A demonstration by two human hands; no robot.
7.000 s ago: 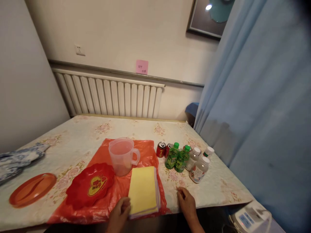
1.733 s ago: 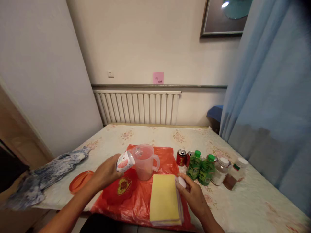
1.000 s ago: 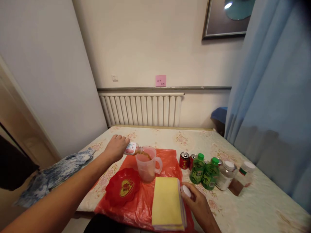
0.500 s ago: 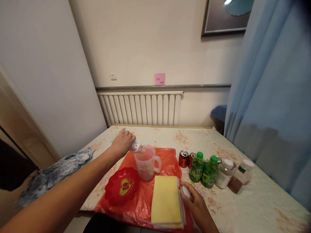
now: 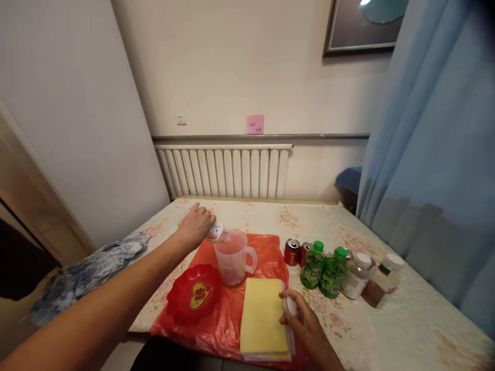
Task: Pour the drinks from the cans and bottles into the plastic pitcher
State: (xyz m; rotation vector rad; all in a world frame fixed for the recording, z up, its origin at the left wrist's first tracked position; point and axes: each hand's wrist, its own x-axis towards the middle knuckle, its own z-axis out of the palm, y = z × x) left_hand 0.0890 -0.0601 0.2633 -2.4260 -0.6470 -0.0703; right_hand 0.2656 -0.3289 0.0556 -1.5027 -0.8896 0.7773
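Observation:
My left hand (image 5: 197, 224) is wrapped round a clear plastic bottle (image 5: 216, 233) with a patterned label. The bottle is tipped, its mouth at the rim of a translucent measuring jug (image 5: 231, 260) that has a handle on its right. Between the fingers of my right hand (image 5: 303, 319) is a white bottle cap (image 5: 290, 306), held over the right edge of a folded yellow cloth (image 5: 263, 317). A red scalloped plate (image 5: 195, 293) with a gold heart design lies left of the jug. Jug, plate and cloth rest on a red plastic bag (image 5: 266, 247).
On the right stand a red can (image 5: 293, 252) with others behind, two green bottles (image 5: 312, 268), a white-capped bottle (image 5: 353, 278) and a bottle with brown liquid (image 5: 373, 293). Blue-white fabric (image 5: 104, 265) lies at left. A blue curtain (image 5: 436, 180) hangs at right.
My right hand has moved slightly left with the cap, further over the cloth. The thin stream seen earlier at the bottle's mouth no longer shows. My left hand stays in place.

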